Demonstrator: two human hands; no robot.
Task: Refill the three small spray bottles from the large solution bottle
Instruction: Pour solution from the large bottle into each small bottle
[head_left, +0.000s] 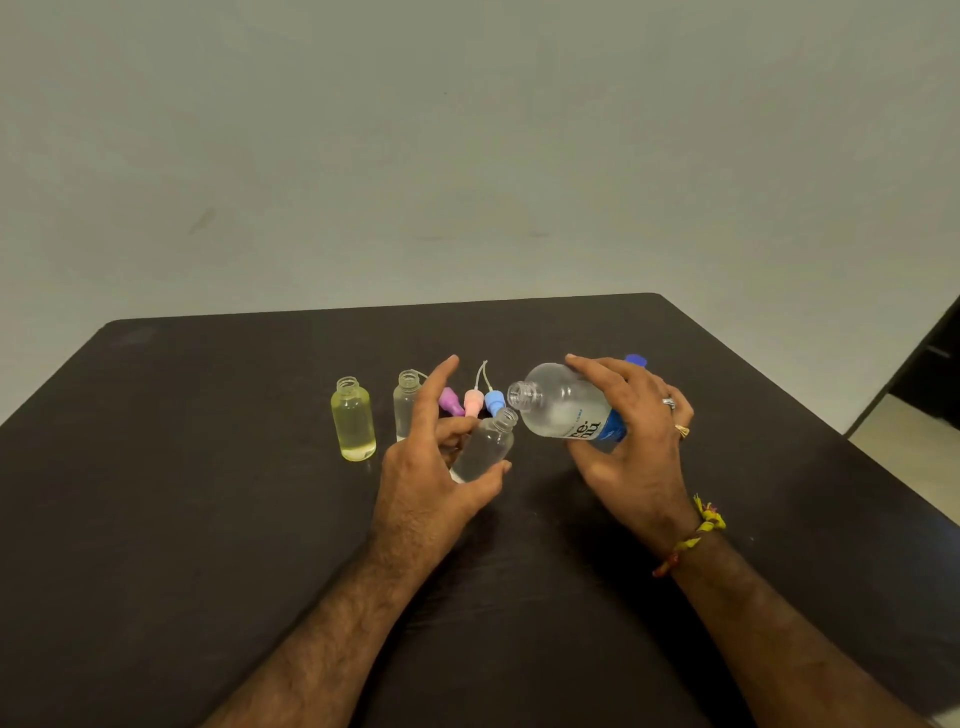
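Note:
My right hand (636, 441) grips the large clear solution bottle (563, 402), which has a blue label and is tipped with its open mouth pointing left. Its mouth sits just above the open neck of a small clear spray bottle (485, 441), which my left hand (434, 467) holds tilted between thumb and fingers. A yellow-tinted small bottle (353, 418) stands uncapped at the left. Another clear small bottle (406, 402) stands behind my left fingers, partly hidden. Purple (451, 401), pink (473, 402) and blue (494, 401) spray tops lie on the table behind the held bottle.
A blue cap (636, 360) lies behind my right hand. The dark table (208, 519) ends at a far edge near a pale wall. The table's right edge drops to a light floor beside a dark piece of furniture (930, 364).

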